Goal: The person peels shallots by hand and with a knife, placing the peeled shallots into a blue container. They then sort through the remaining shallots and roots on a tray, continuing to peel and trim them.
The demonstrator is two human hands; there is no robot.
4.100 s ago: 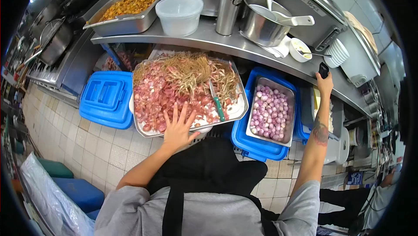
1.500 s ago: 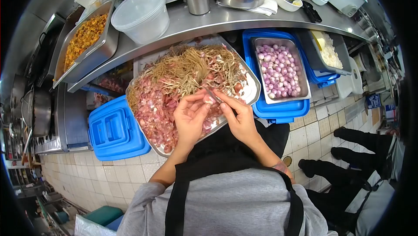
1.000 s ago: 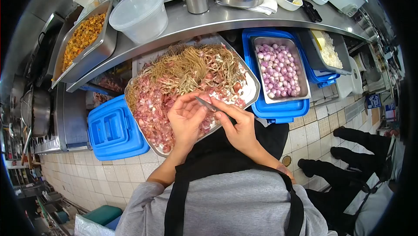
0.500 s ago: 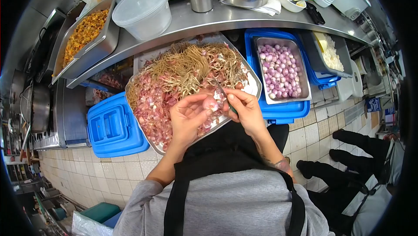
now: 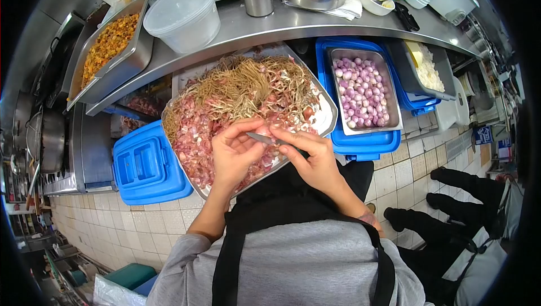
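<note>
Head view: left hand cups shallot over tray of peelings; right hand grips small knife. Keep blade shallow, thumb clear, skins dropping onto tray

Plastic tub, perhaps empty; blue crate

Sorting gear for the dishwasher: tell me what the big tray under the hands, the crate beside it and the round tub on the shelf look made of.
Big tray: likely stainless steel, grey and brightly reflective at the rim. Crate: blue moulded plastic, matte with ribbed panels. Round tub: translucent, cloudy plastic with a snap-on lid.
</note>
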